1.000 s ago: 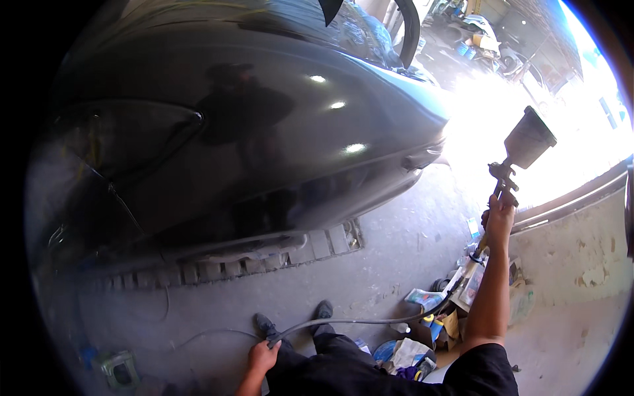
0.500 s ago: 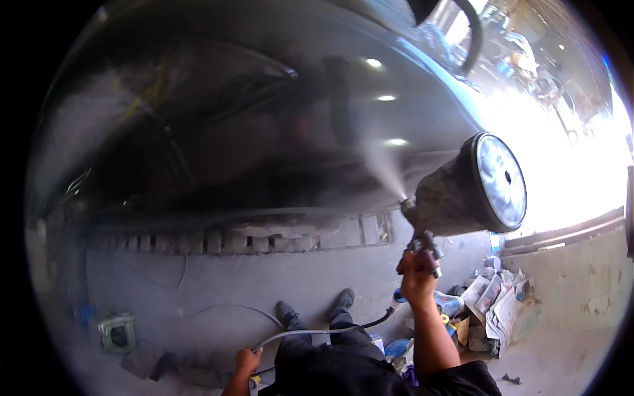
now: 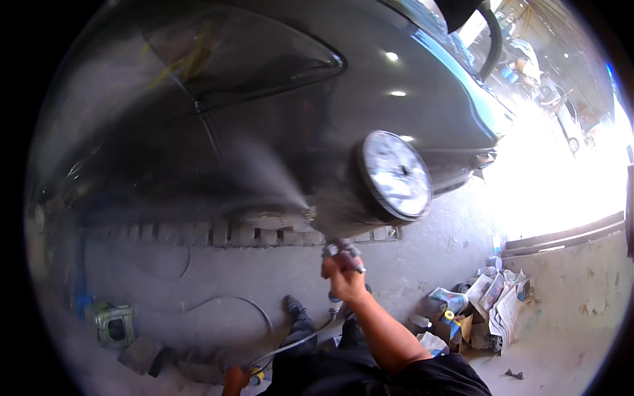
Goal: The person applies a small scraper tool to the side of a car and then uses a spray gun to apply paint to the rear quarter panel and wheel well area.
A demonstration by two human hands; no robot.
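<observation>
My right hand [image 3: 347, 277] is wrapped round the handle of a spray gun [image 3: 350, 211], whose big round cup faces up to the camera. Pale mist fans from its nozzle toward the glossy dark car body [image 3: 277, 112], up and to the left. The nozzle and cup are slightly blurred. My left hand [image 3: 238, 377], at the lower edge, holds a grey hose [image 3: 297, 340] that runs up to the gun. Beside that hand is a small yellow object, too small to make out.
A grated strip [image 3: 251, 234] crosses the floor under the car. A heap of paper and containers [image 3: 482, 310] lies by a low wall [image 3: 574, 277] at right. A green machine [image 3: 115, 323] and hose loops lie at left. A bright opening shows clutter beyond at upper right.
My right hand has swept leftward with the gun from the far right, and its cup has turned up to the camera. Spray appeared by half a second ago and now lands farther left.
</observation>
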